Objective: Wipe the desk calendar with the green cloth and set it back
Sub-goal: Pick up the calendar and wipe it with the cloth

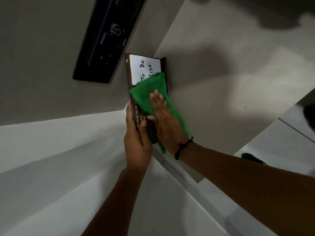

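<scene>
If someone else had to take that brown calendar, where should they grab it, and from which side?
Probably by the long left edge of the calendar, coming from the left, as the left hand does now: thumb on the front, fingers behind. It is a flat, thin board, so pinching an edge suits it. The right hand and cloth cover its middle and right side.

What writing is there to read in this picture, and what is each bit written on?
"To Do List": handwritten in black on the white notepad set in the desk calendar; the green cloth covers part of it.
"MAY JUN JUL", "SEP": month tabs along the calendar's edge by the left hand; the word between looks like "AUG".
Small print beside the right hand: too blurred to read.
Black wall panel: no readable text.
</scene>
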